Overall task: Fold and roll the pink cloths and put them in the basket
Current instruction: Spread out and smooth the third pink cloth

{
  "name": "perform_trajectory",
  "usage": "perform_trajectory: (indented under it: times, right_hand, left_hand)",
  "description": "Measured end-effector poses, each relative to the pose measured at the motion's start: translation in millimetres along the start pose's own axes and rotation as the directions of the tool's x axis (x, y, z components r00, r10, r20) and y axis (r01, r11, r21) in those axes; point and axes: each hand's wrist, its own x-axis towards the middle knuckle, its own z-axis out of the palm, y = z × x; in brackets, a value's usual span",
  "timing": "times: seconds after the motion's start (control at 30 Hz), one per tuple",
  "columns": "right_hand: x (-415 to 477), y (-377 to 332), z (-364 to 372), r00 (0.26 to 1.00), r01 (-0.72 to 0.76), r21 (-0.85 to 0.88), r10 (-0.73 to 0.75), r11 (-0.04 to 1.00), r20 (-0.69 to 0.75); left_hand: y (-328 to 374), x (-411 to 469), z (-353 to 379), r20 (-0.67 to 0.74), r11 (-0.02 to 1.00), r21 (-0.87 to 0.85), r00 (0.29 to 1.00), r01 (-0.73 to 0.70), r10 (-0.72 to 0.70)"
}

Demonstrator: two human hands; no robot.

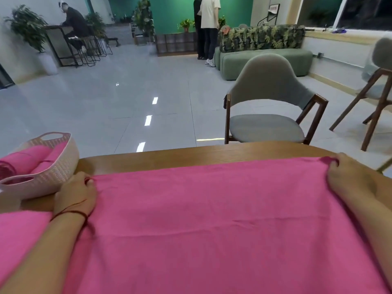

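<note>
A large pink cloth (212, 219) lies spread flat over the wooden table (212, 154), reaching from its far part down to the near edge of the view. My left hand (75, 193) pinches the cloth's far left corner. My right hand (350, 177) pinches the far right corner. A white woven basket (53, 168) stands on the table at the far left, just beyond my left hand. Rolled pink cloths (29, 159) lie inside it.
A grey chair with a wooden frame (267, 102) stands just past the table's far edge, with a second chair (379, 85) at the right. Beyond lie open tiled floor, a green sofa (265, 60), plants and people far back.
</note>
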Motion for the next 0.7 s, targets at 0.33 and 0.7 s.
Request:
perform_trajectory:
  times: [0.33, 0.7]
  right_hand:
    - [13.4, 16.1, -1.9, 0.999, -0.011, -0.03, 0.009, 0.999, -0.05]
    - [51.3, 14.2, -31.3, 0.985, -0.151, 0.006, 0.151, 0.989, -0.084]
  left_hand:
    - [37.6, 0.1, 4.5, -0.008, 0.998, 0.028, 0.999, 0.052, -0.052]
    - [49.2, 24.1, -35.7, -0.114, 0.969, -0.248, 0.993, -0.008, -0.021]
